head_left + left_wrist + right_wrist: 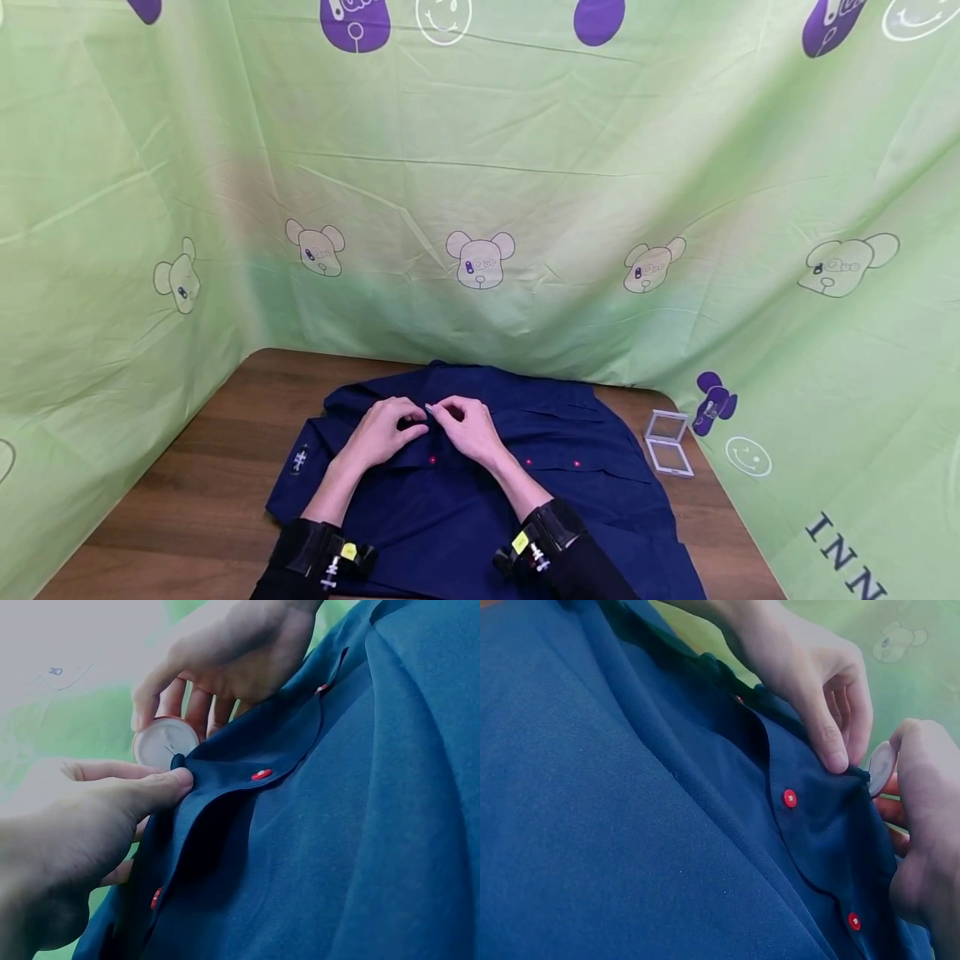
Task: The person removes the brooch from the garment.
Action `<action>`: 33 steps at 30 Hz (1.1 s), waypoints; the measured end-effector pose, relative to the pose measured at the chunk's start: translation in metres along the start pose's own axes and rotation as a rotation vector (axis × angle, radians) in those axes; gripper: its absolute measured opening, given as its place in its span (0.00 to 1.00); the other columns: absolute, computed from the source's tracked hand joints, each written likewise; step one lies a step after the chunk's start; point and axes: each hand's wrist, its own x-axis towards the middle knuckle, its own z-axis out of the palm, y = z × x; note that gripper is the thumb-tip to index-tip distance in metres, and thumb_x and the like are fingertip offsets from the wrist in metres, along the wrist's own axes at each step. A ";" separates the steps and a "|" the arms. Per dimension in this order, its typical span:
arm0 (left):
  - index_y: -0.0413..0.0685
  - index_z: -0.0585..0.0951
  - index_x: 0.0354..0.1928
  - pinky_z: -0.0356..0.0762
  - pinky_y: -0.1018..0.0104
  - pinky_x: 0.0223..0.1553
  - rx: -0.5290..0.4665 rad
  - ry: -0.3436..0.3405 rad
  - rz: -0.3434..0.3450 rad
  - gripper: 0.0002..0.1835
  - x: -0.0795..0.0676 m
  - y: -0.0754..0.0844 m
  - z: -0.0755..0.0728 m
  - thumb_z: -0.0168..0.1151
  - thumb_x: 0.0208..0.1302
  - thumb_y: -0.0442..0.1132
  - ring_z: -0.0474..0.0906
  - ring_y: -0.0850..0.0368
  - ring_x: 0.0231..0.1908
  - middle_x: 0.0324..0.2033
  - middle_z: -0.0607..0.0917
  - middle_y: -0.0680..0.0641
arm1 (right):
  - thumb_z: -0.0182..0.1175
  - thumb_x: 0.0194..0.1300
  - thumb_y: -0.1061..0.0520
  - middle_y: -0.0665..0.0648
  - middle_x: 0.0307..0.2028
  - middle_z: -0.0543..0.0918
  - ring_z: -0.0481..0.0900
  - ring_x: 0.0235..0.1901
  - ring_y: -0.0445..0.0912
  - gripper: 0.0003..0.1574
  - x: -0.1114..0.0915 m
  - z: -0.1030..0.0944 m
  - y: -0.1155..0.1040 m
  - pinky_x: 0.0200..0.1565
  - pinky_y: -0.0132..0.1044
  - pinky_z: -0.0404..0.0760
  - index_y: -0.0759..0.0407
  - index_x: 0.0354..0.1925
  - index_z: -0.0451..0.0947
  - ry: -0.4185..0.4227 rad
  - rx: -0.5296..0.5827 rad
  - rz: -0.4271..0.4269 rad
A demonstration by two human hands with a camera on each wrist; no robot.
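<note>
A navy blue shirt-like garment (465, 500) with red buttons (789, 799) lies spread in front of me. With thumb and fingers my left hand (386, 433) pinches a fold at the garment's edge, bunched into a small tip. My right hand (468, 429) holds a small round white disc (161, 742) with a reddish rim right beside that fold. A thin dark line shows against the disc's pale face in the left wrist view. One red button (261, 775) sits on the placket close to the pinched fabric.
At the table's right side stands an open, pale square case (669, 458) with a hinged lid. The brown wooden table (187, 492) shows left of the garment. A green printed curtain (480, 183) hangs behind and along both sides.
</note>
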 end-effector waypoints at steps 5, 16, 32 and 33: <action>0.54 0.91 0.32 0.80 0.63 0.36 0.014 0.005 0.011 0.03 0.000 0.000 0.000 0.77 0.59 0.39 0.80 0.64 0.32 0.30 0.86 0.59 | 0.65 0.70 0.43 0.42 0.36 0.90 0.82 0.36 0.36 0.13 0.000 0.000 -0.002 0.41 0.34 0.79 0.47 0.41 0.91 -0.004 -0.002 0.003; 0.53 0.90 0.31 0.78 0.65 0.32 -0.020 0.043 0.015 0.03 0.001 0.001 -0.003 0.78 0.58 0.37 0.78 0.66 0.29 0.27 0.85 0.59 | 0.65 0.69 0.43 0.43 0.35 0.89 0.82 0.35 0.36 0.14 0.002 0.001 -0.002 0.40 0.33 0.80 0.48 0.40 0.91 0.005 -0.010 -0.010; 0.53 0.90 0.30 0.76 0.66 0.30 -0.013 0.038 0.011 0.03 0.000 0.001 -0.004 0.77 0.58 0.39 0.77 0.64 0.27 0.24 0.83 0.60 | 0.65 0.68 0.37 0.37 0.33 0.88 0.82 0.38 0.33 0.15 0.002 0.007 -0.001 0.43 0.35 0.80 0.42 0.35 0.89 0.041 -0.138 -0.005; 0.53 0.90 0.30 0.76 0.65 0.30 -0.014 0.037 0.011 0.03 0.000 0.001 -0.004 0.77 0.58 0.39 0.77 0.64 0.26 0.24 0.83 0.60 | 0.65 0.68 0.37 0.38 0.33 0.89 0.82 0.38 0.34 0.15 0.002 0.007 -0.001 0.43 0.36 0.80 0.42 0.35 0.89 0.044 -0.144 -0.009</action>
